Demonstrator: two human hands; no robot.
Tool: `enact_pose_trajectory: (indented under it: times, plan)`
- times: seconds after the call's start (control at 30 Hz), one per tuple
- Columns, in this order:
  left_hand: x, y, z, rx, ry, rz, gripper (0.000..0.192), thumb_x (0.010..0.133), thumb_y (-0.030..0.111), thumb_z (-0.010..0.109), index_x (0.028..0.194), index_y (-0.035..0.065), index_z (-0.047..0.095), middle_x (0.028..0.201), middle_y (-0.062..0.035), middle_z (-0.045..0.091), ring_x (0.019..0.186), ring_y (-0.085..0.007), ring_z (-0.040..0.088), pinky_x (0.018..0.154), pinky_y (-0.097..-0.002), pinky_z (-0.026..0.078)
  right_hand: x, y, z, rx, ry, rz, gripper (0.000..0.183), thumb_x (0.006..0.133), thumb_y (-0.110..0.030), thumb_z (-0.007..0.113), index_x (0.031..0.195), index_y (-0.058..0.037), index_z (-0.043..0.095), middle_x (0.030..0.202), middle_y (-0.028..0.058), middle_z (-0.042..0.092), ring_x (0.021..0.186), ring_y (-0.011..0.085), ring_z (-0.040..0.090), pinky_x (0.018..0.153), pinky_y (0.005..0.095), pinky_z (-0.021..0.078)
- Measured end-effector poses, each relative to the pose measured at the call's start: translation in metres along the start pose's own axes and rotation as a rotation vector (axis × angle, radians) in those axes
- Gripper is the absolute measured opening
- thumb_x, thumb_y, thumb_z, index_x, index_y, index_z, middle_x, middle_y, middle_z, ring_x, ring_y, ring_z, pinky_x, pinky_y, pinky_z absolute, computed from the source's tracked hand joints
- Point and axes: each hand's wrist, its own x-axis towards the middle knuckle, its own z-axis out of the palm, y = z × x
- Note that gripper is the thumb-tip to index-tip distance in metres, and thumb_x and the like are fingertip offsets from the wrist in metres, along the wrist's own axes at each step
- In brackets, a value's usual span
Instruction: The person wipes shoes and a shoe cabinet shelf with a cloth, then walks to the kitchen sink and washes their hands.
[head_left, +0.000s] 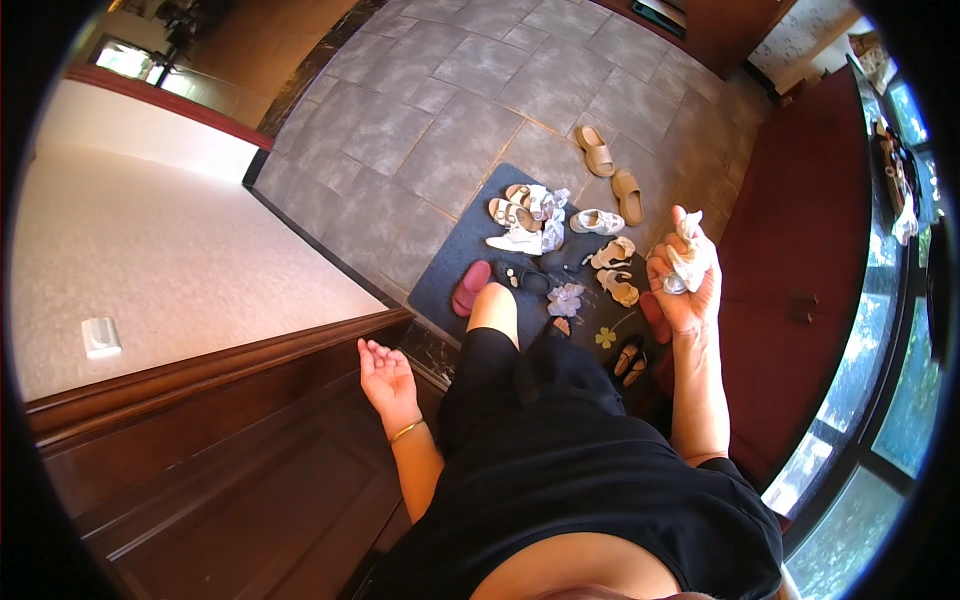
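My right hand (686, 281) is raised at the right, its fingers closed on a crumpled white tissue or thin cloth (688, 262). Lower at the left, by the wooden door frame, my left hand (388, 375) holds nothing, palm up with fingers slightly curled. Below and between them, a dark doormat (442, 277) bears several pairs of shoes. White buckled sandals (512, 214) and a white shoe (516, 240) lie beside crumpled translucent plastic (553, 229). More crumpled plastic (565, 300) is near my foot. Black clogs (525, 279), beige sandals (615, 253) and a pink slipper (471, 288) are also there.
Tan slides (628, 196) and a white sneaker (597, 221) stand around the mat's far right edge. A dark red cabinet (795, 247) borders the right, beside windows (855, 375). At the left are a pale wall (187, 247) and a brown wooden door (285, 480).
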Motion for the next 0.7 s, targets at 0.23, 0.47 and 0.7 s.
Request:
enact_pose_trajectory:
  times: [0.23, 0.47, 0.7]
  plan:
    - [0.043, 0.031, -0.002, 0.007, 0.073, 0.095, 0.015, 0.091, 0.017, 0.051, 0.102, 0.0109, 0.058, 0.082, 0.0012, 0.061, 0.067, -0.0113, 0.054, 0.059, -0.0250, 0.044, 0.047, 0.025, 0.005, 0.133, 0.073, 0.093, 0.028, 0.086, -0.018, 0.046, 0.106, -0.0012, 0.057, 0.067, 0.0015, 0.047, 0.056, 0.0116, 0.037, 0.053, 0.0243, 0.0335]
    - [0.192, 0.020, 0.052, 0.202, -0.044, -0.327, 0.012, 0.091, 0.020, 0.051, 0.083, 0.0134, 0.057, 0.074, 0.0031, 0.060, 0.061, -0.0088, 0.052, 0.056, -0.0245, 0.043, 0.105, 0.050, -0.023, 0.148, 0.264, -0.046, 0.021, 0.083, -0.023, 0.050, 0.094, -0.0084, 0.060, 0.066, -0.0007, 0.056, 0.049, 0.0113, 0.046, 0.045, 0.0247, 0.0366]
    - [0.336, 0.023, 0.282, 1.490, -0.805, 0.118, 0.034, 0.083, 0.026, 0.060, 0.113, 0.0117, 0.054, 0.097, -0.0066, 0.059, 0.081, -0.0134, 0.055, 0.069, -0.0268, 0.045, 0.166, 0.159, 0.017, 0.457, 0.391, -0.217, 0.016, 0.078, -0.021, 0.054, 0.083, -0.0087, 0.063, 0.061, -0.0012, 0.058, 0.051, 0.0125, 0.052, 0.045, 0.0267, 0.0377]
